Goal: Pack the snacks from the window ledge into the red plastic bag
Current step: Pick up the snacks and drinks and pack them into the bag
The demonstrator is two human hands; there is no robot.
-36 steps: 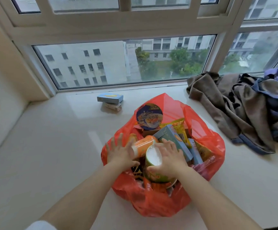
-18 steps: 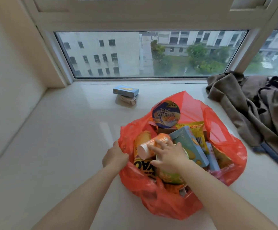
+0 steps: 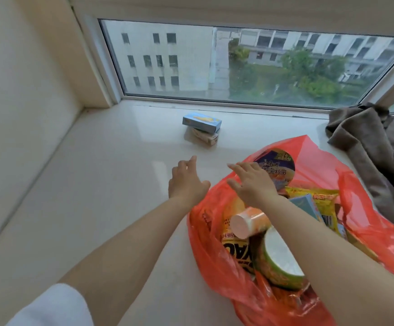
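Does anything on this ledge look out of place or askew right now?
Two small boxes sit stacked crookedly near the window, outside the red plastic bag. An orange cup lies tipped on its side inside. Nothing looks spilled or damaged.

Pale window ledge (image 3: 97,196), red bag (image 3: 367,231), stacked boxes (image 3: 201,128), clothes (image 3: 367,142)

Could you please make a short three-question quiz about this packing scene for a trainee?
1. True or false: both hands, left hand and right hand, hold nothing.
2. What lies under the blue box on the ledge?
A) a beige box
B) a cup
3. Fill in: the orange cup lies inside the red ___.

Key: 1 true; 2 A, the beige box; 3 bag.
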